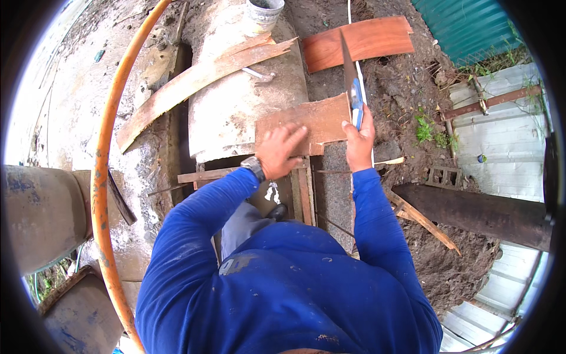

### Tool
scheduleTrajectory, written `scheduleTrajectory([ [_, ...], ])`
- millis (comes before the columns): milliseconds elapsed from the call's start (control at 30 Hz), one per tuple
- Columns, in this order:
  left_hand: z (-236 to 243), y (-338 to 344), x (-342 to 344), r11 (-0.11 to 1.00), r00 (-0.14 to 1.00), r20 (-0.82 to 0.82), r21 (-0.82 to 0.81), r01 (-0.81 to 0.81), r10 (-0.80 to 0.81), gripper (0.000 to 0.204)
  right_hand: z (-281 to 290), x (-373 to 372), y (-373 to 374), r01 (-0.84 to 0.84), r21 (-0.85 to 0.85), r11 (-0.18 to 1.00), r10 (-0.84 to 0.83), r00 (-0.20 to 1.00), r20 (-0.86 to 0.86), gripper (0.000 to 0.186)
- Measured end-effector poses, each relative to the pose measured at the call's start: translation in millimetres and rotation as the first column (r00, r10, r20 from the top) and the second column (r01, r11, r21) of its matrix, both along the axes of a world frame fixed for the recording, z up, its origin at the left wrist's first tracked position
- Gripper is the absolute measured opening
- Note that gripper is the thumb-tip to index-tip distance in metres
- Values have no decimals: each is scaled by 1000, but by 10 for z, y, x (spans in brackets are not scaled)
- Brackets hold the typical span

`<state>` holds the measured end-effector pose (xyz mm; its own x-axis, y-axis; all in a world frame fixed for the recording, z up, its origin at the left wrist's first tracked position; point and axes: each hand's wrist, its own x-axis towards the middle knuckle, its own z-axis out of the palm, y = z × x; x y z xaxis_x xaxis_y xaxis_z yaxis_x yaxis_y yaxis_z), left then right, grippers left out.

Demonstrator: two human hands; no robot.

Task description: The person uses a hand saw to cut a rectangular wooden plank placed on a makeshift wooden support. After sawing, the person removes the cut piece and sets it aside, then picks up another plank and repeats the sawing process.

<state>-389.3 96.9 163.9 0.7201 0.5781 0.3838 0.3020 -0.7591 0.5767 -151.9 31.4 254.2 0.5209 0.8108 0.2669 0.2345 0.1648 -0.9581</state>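
Plywood offcut (315, 120), brown and roughly rectangular with a small notched projection at its near edge, lies across the near right part of a cement-stained platform (227, 127), its right end reaching out past the platform's side. Left hand (283, 150) rests palm-down on the offcut's near left portion, fingers spread and extended, grasping nothing; a wristwatch (253, 168) sits on that wrist, just nearer the person than the offcut. Right hand (359, 138), at the offcut's right end, is closed around the blue-and-white handle (356, 100) of a handsaw (349, 65). The saw's blade points away from the person, running from the offcut's right edge to beyond its far side; whether the teeth touch the wood I cannot tell.

Beyond the offcut and to its right, a reddish plywood panel (359, 45) lies on the soil, with the saw's tip showing in front of it. Beyond and to the left of the offcut, a long pale plywood strip (194, 82) lies slantwise over the platform and past its left side. Between that strip and the offcut is a small pale tool (259, 75), too small to identify. A grey bucket (265, 13) stands farthest beyond the offcut, and an orange pipe (109, 147) curves well to its left. To the offcut's right and nearer the person lies a hollow concrete block (445, 177).
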Motion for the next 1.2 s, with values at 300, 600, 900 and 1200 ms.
scheduleTrajectory([
  [300,-47,1223,110,892,1000,-21,-453,6,-17,77,98,-46,184,-171,-8,985,169,968,186,72],
  [600,-534,1185,718,848,967,179,-527,-61,180,41,-179,510,-705,356,88,930,-365,923,124,55],
  [900,-1146,973,1653,535,976,155,-843,51,151,35,-739,-163,-2547,558,-314,768,-597,802,-34,50],
  [1200,-378,641,3136,877,960,280,-464,120,17,33,-900,11,-3276,644,-331,689,-705,702,-101,50],
])
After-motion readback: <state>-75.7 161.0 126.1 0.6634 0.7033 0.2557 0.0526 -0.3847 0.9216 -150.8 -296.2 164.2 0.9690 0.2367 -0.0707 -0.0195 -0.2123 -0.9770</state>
